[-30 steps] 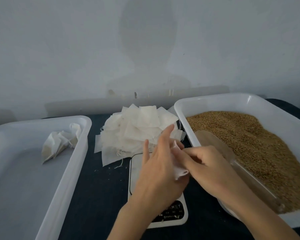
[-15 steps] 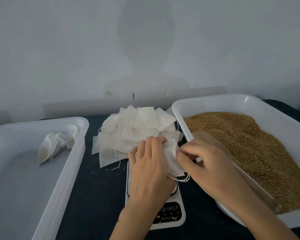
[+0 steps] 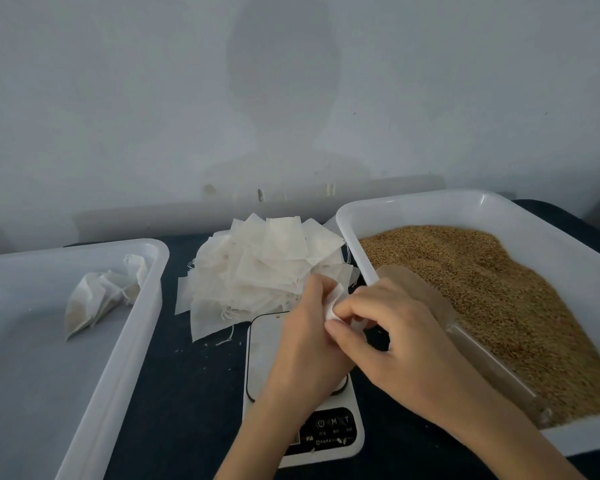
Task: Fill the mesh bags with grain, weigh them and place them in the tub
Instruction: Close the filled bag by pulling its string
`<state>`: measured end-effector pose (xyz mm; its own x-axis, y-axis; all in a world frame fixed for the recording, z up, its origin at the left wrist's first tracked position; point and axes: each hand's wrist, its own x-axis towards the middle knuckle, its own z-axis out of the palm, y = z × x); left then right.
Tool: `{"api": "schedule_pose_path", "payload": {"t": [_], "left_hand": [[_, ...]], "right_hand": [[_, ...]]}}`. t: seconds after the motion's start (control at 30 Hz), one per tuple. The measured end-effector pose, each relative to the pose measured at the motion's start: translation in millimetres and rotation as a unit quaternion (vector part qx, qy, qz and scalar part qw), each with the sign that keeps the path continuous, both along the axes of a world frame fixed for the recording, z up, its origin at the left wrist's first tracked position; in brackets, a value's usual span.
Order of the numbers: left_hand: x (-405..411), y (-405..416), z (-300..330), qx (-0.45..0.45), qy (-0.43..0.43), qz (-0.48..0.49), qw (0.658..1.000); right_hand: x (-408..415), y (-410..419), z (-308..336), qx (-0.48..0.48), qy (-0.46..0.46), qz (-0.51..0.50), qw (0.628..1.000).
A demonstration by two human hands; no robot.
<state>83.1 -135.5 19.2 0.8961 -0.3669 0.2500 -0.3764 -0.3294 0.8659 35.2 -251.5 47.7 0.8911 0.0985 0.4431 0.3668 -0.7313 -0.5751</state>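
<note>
Over the white kitchen scale, my left hand and my right hand both pinch one small white mesh bag; only a corner of it shows between my fingers. Behind them lies a pile of empty mesh bags on the dark table. A white tub on the right holds brown grain and a clear scoop lying in it. The white tub on the left holds filled mesh bags near its far end.
The dark table top shows between the left tub and the scale. A pale wall rises right behind the table. The scale's buttons face me at its near end.
My hands have shifted slightly nearer and closed in around the bag, so less of it shows. Its drawstring loop, hanging below my hands half a second ago, is out of sight.
</note>
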Motion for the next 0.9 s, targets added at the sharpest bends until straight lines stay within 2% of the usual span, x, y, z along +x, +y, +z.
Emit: {"api": "schedule_pose_path", "payload": {"t": [0.1,0.17,0.2,0.23,0.3,0.33,0.37,0.43,0.5,0.57,0.67,0.73,0.8,0.9], "left_hand": [[5,-13,-3,-0.024,-0.001,-0.017,1.000],[8,-20,-3,-0.050,-0.004,-0.014,0.999],[9,-24,-2,-0.073,-0.009,-0.012,0.997],[10,-29,1,-0.102,-0.019,-0.010,0.995],[9,-43,9,-0.182,-0.032,-0.013,0.983],[7,-50,13,-0.227,-0.023,-0.022,0.973],[5,-57,17,-0.267,-0.005,-0.034,0.963],[1,-65,20,-0.306,0.032,-0.061,0.949],[0,-62,18,-0.287,0.037,-0.074,0.954],[5,-50,14,-0.224,0.031,-0.057,0.972],[16,-27,8,-0.093,0.037,-0.018,0.995],[16,-15,6,-0.034,0.035,-0.009,0.999],[12,-9,4,-0.006,0.023,0.000,1.000],[7,-10,3,-0.009,0.030,-0.001,1.000]], "right_hand": [[-7,-17,10,0.035,0.050,0.026,0.998],[-10,-45,15,0.050,0.062,-0.046,0.996],[-11,-63,15,0.002,0.084,-0.106,0.991],[-11,-79,16,-0.094,0.142,-0.163,0.972],[-10,-100,8,-0.263,0.317,-0.217,0.885],[-9,-105,1,-0.288,0.382,-0.213,0.852],[-8,-106,-7,-0.278,0.413,-0.206,0.842],[-5,-106,-17,-0.239,0.405,-0.196,0.861],[-6,-111,-14,-0.221,0.391,-0.196,0.872],[-9,-125,2,-0.240,0.371,-0.215,0.871],[-12,-147,30,-0.293,0.392,-0.251,0.835],[-8,-148,38,-0.318,0.429,-0.237,0.812],[0,-139,31,-0.323,0.440,-0.201,0.813],[6,-130,15,-0.335,0.410,-0.194,0.826]]}}
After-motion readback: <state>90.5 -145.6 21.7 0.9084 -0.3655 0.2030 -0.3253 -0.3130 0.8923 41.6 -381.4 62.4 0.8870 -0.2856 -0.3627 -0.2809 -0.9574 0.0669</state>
